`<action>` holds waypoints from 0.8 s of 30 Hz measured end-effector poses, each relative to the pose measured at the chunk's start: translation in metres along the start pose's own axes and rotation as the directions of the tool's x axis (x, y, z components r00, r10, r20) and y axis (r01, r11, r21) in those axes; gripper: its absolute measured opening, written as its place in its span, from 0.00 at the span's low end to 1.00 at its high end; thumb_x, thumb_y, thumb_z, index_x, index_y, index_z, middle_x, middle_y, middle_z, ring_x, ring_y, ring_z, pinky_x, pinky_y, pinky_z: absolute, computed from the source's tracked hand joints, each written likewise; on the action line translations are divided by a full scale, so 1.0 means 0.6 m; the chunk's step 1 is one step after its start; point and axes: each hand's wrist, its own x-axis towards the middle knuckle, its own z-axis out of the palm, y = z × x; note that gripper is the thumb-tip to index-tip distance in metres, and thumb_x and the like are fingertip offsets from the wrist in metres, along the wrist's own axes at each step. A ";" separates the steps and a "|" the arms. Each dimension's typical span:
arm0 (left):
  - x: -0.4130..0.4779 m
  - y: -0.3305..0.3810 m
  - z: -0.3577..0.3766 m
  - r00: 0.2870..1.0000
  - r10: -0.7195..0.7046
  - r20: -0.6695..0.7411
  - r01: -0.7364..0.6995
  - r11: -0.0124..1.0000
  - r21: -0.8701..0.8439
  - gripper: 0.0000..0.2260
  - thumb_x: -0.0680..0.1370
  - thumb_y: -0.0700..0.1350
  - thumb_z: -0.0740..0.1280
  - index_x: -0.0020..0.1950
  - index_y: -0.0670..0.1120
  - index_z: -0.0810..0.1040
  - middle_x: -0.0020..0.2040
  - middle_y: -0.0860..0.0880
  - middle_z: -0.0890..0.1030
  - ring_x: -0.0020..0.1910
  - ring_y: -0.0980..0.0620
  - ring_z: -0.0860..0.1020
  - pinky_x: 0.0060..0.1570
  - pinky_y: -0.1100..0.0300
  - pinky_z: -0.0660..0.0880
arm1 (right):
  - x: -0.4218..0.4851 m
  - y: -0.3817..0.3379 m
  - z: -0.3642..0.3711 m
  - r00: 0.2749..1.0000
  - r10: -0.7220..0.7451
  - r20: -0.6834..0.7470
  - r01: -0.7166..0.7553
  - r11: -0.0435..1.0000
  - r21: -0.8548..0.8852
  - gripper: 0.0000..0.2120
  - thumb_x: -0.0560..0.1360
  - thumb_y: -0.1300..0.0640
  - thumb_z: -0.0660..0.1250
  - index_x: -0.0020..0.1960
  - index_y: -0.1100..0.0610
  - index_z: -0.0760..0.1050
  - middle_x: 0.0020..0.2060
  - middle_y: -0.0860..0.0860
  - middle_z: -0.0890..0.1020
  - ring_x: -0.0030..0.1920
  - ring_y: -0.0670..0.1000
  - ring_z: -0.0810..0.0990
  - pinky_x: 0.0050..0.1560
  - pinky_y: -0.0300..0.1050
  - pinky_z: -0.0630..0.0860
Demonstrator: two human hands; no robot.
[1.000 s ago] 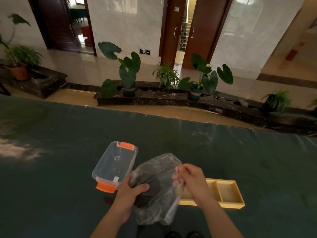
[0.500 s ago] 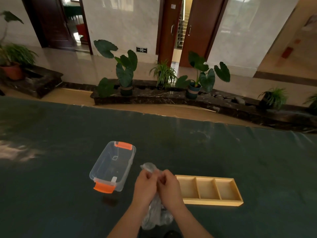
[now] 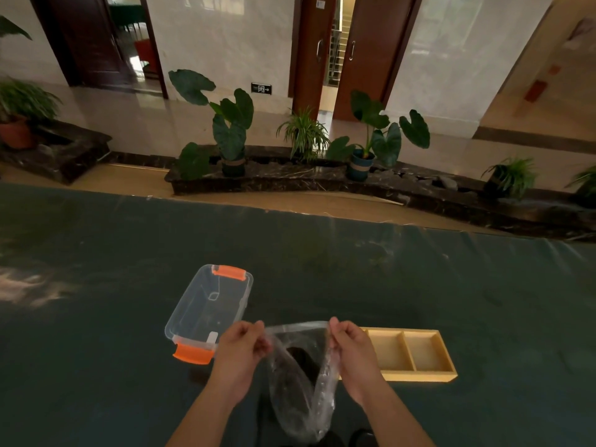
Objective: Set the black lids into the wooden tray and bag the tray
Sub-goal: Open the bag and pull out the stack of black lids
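Observation:
A clear plastic bag point(image 3: 301, 385) hangs between my two hands, its mouth stretched wide. My left hand point(image 3: 240, 351) pinches the left rim and my right hand point(image 3: 351, 348) pinches the right rim. A dark shape, likely a black lid point(image 3: 301, 359), shows through the film inside the bag. The wooden tray point(image 3: 416, 354) lies on the table just right of my right hand; two empty compartments show, and its left end is hidden behind my hand. Black lids point(image 3: 362, 438) peek in at the bottom edge.
A clear plastic box point(image 3: 209, 309) with orange clips stands open-topped on the dark green table point(image 3: 419, 279) left of my hands. Beyond the table's far edge are potted plants point(image 3: 230, 130), a stone ledge and brown doors.
My hands were pressed together on the bunched bag half a second ago. They have moved apart and pulled the bag's mouth wide.

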 end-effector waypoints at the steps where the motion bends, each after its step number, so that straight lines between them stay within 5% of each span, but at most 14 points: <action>1: 0.002 0.003 -0.010 0.999 -0.024 0.031 0.025 0.999 -0.028 0.12 0.81 0.37 0.68 0.37 0.42 0.74 0.32 0.43 0.78 0.33 0.48 0.80 0.41 0.51 0.81 | 0.002 0.000 -0.002 1.000 -0.024 -0.014 0.023 0.997 -0.068 0.17 0.81 0.49 0.70 0.38 0.57 0.74 0.36 0.57 0.74 0.40 0.56 0.72 0.48 0.55 0.73; 5: 0.007 -0.003 -0.018 0.989 -0.134 0.066 0.143 0.974 -0.173 0.07 0.74 0.48 0.76 0.42 0.48 0.79 0.34 0.46 0.81 0.36 0.48 0.83 0.40 0.48 0.84 | 0.009 0.006 0.008 0.992 -0.128 -0.003 0.122 0.957 -0.265 0.21 0.81 0.45 0.67 0.41 0.62 0.75 0.32 0.52 0.76 0.35 0.53 0.73 0.39 0.49 0.73; 8: 0.004 -0.037 0.006 0.987 -0.161 0.002 0.157 0.967 0.200 0.32 0.68 0.55 0.82 0.63 0.63 0.67 0.51 0.50 0.84 0.49 0.49 0.85 0.44 0.48 0.84 | 0.017 0.010 0.025 0.999 0.004 0.049 0.001 0.996 -0.087 0.19 0.82 0.45 0.66 0.39 0.58 0.74 0.33 0.55 0.76 0.34 0.53 0.75 0.40 0.47 0.76; 10: 0.002 -0.065 0.025 0.984 -0.172 -0.056 0.180 0.918 0.352 0.44 0.68 0.46 0.83 0.73 0.63 0.58 0.60 0.45 0.80 0.53 0.46 0.84 0.43 0.49 0.85 | 0.024 0.011 0.030 0.989 0.113 0.096 -0.117 0.992 0.041 0.19 0.83 0.47 0.65 0.37 0.55 0.75 0.30 0.53 0.75 0.30 0.50 0.75 0.37 0.45 0.76; 12: 0.014 -0.076 0.023 0.965 -0.205 -0.166 0.236 0.951 0.200 0.37 0.73 0.33 0.73 0.77 0.50 0.60 0.58 0.39 0.78 0.49 0.42 0.82 0.36 0.51 0.83 | 0.032 0.011 0.023 0.983 0.150 0.110 -0.164 0.978 0.131 0.17 0.83 0.48 0.65 0.38 0.56 0.75 0.29 0.51 0.72 0.29 0.48 0.70 0.37 0.44 0.71; 14: 0.033 -0.062 0.006 0.932 -0.289 -0.219 0.283 0.957 -0.060 0.27 0.75 0.24 0.63 0.72 0.40 0.67 0.50 0.37 0.77 0.42 0.42 0.80 0.36 0.50 0.80 | 0.037 0.010 0.009 0.979 0.152 0.137 -0.176 0.967 0.183 0.16 0.82 0.50 0.65 0.40 0.58 0.75 0.29 0.51 0.70 0.29 0.49 0.68 0.38 0.45 0.68; 17: 0.052 -0.026 -0.017 0.939 -0.303 -0.162 0.249 0.925 -0.288 0.19 0.76 0.23 0.60 0.63 0.39 0.73 0.46 0.37 0.77 0.40 0.45 0.79 0.40 0.49 0.80 | 0.035 0.015 -0.006 0.979 0.139 0.147 -0.137 0.990 -0.024 0.15 0.85 0.51 0.64 0.44 0.60 0.76 0.30 0.51 0.71 0.30 0.49 0.67 0.36 0.46 0.66; 20: 0.059 0.013 -0.015 0.948 -0.292 -0.125 0.216 0.881 -0.421 0.14 0.77 0.23 0.58 0.56 0.37 0.76 0.46 0.37 0.77 0.41 0.45 0.79 0.41 0.50 0.80 | 0.037 0.025 -0.004 0.987 0.075 0.142 -0.035 0.963 -0.268 0.15 0.84 0.50 0.65 0.43 0.58 0.76 0.28 0.47 0.73 0.30 0.47 0.68 0.34 0.42 0.68; 24: 0.068 0.033 -0.015 0.961 -0.276 0.001 0.256 0.891 -0.375 0.16 0.74 0.24 0.55 0.54 0.37 0.75 0.38 0.40 0.75 0.26 0.50 0.74 0.23 0.60 0.76 | 0.059 0.035 0.001 0.996 0.021 0.089 0.020 0.903 -0.429 0.13 0.84 0.48 0.65 0.45 0.54 0.78 0.29 0.42 0.79 0.30 0.40 0.76 0.34 0.36 0.74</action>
